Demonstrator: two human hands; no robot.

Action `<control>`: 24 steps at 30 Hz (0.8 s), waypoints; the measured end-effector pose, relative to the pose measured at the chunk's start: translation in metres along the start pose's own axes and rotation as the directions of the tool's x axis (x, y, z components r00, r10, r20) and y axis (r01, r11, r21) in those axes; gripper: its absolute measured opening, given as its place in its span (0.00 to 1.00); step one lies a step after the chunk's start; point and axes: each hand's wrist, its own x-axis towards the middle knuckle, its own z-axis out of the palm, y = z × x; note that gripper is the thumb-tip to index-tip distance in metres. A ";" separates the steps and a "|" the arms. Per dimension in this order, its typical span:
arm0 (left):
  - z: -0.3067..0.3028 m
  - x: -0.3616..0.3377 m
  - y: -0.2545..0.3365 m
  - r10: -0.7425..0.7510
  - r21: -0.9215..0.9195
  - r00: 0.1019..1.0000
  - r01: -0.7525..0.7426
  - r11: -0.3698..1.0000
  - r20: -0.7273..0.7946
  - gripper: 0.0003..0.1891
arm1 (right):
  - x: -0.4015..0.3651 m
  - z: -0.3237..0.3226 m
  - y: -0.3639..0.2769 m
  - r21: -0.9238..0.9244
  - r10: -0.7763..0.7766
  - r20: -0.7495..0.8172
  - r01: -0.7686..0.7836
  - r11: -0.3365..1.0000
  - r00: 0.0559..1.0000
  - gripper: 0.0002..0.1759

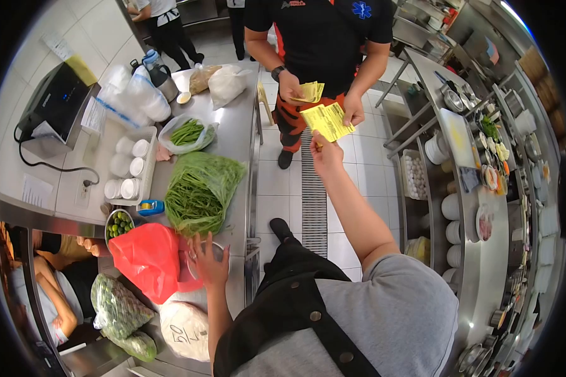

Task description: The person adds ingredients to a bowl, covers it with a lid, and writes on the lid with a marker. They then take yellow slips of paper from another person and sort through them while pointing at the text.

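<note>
My right hand (327, 156) pinches the lower edge of some printed yellow paper slips (326, 123). A person in a black shirt, facing me, grips the same slips at their right side and has more yellow slips (310, 92) in the other hand. To the left, my left hand (210, 262) is open with its fingers spread, at the edge of a red plastic bag (146, 261) on the steel counter. A metal bowl (217, 251) lies partly hidden under that hand. Just beyond the fingertips is a clear bag of long green beans (198, 191).
On the steel counter (242, 135) are a white bin (146, 188) of lidded tubs, a bowl of small green citrus (119, 221) and a marked white bag (183, 330). A floor drain (313, 201) runs between counters. Shelves with bowls and eggs (415, 173) stand right.
</note>
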 end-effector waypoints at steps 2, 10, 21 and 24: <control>-0.003 -0.001 0.000 0.057 -0.085 0.994 -0.066 0.994 -0.097 0.36 | -0.031 0.012 0.007 -0.091 0.000 0.155 0.014 0.996 0.988 0.16; -0.076 0.035 0.029 -0.013 -0.462 0.949 -0.141 0.876 -0.314 0.30 | -0.156 0.078 0.057 -0.436 0.204 0.621 0.118 0.892 0.757 0.14; -0.126 0.050 0.036 -0.481 -0.979 0.874 -0.025 -0.200 0.076 0.17 | -0.206 0.100 0.091 -0.633 0.575 0.769 0.206 0.746 0.278 0.12; -0.142 0.038 0.028 -0.548 -1.000 0.836 -0.013 0.005 -0.013 0.11 | -0.218 0.116 0.091 -0.598 0.545 0.798 0.226 0.769 0.259 0.10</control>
